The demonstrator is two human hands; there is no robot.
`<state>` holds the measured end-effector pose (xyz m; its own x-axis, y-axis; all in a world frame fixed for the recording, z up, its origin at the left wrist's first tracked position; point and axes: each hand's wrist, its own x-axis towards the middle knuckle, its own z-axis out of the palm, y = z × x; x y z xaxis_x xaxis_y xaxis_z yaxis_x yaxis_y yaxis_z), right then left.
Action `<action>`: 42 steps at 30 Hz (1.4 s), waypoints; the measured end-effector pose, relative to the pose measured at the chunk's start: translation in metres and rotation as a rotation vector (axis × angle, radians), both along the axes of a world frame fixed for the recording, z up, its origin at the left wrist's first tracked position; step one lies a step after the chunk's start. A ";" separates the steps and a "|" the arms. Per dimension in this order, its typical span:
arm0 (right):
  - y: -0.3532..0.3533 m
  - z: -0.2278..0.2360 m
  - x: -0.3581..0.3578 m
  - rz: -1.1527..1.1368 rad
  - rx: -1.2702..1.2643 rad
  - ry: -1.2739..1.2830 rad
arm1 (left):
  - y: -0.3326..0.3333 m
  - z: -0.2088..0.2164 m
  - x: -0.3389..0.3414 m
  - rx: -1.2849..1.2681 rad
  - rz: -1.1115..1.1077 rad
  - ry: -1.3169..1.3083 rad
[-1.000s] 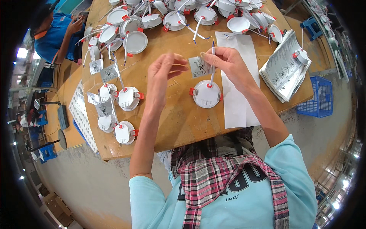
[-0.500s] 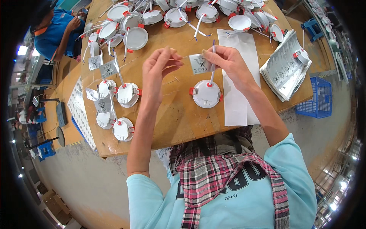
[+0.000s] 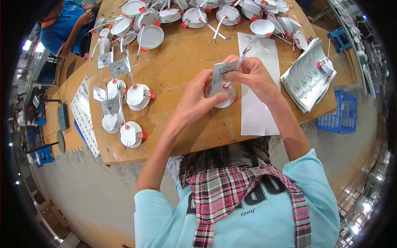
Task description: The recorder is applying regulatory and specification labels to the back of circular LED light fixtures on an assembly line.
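A round white downlight [image 3: 226, 103] with red clips is in front of me at mid-table, partly covered by my fingers. My left hand [image 3: 200, 96] is closed on its left side, thumb across the white face. From its middle a white cable [image 3: 241, 60] rises, ending in bare coloured wires. My right hand [image 3: 255, 77] pinches the cable together with a silver printed label [image 3: 220, 72], which sticks out to the left of the cable. Some fingertips are hidden behind the label and the light.
Labelled downlights [image 3: 138, 97] stand at the table's left. A heap of downlights [image 3: 194, 18] covers the far side. White paper strips [image 3: 258, 111] lie right of my hands, then a stack of label sheets [image 3: 306, 78] with a downlight [image 3: 326, 66] on top. A co-worker [image 3: 62, 31] sits far left.
My left hand has come right and down onto the downlight and closed on it. The label now stands upright against the cable in my right hand, and the light is tilted.
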<state>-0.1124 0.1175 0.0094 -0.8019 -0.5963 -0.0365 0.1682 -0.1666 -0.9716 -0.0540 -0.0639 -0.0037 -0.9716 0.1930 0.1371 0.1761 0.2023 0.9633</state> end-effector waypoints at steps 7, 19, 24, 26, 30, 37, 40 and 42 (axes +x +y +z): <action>0.008 0.027 -0.005 0.132 0.025 0.499 | -0.002 0.015 -0.004 -0.071 -0.029 -0.035; 0.029 0.007 0.036 -0.078 0.048 -0.042 | -0.002 0.028 0.019 -0.825 0.459 0.463; 0.024 0.012 0.035 -0.105 0.269 -0.041 | 0.003 0.012 0.024 -1.044 0.400 0.496; 0.024 0.011 0.038 -0.119 0.380 0.003 | 0.005 0.008 0.025 -1.038 0.396 0.556; 0.030 0.003 0.037 -0.167 0.372 0.061 | 0.005 0.010 0.025 -0.874 0.299 0.565; 0.035 -0.003 0.032 -0.162 0.407 0.100 | 0.001 0.016 0.026 -0.539 0.130 0.096; 0.032 -0.007 0.030 -0.087 0.458 0.107 | 0.004 0.018 0.025 -0.405 0.135 -0.166; 0.029 -0.009 0.030 -0.097 0.439 0.113 | 0.005 0.013 0.025 -0.416 0.184 -0.123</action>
<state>-0.0827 0.1467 0.0007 -0.8669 -0.4657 -0.1777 0.0607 0.2552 -0.9650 -0.0288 -0.0590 0.0093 -0.9990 0.0303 -0.0337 -0.0092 0.5926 0.8054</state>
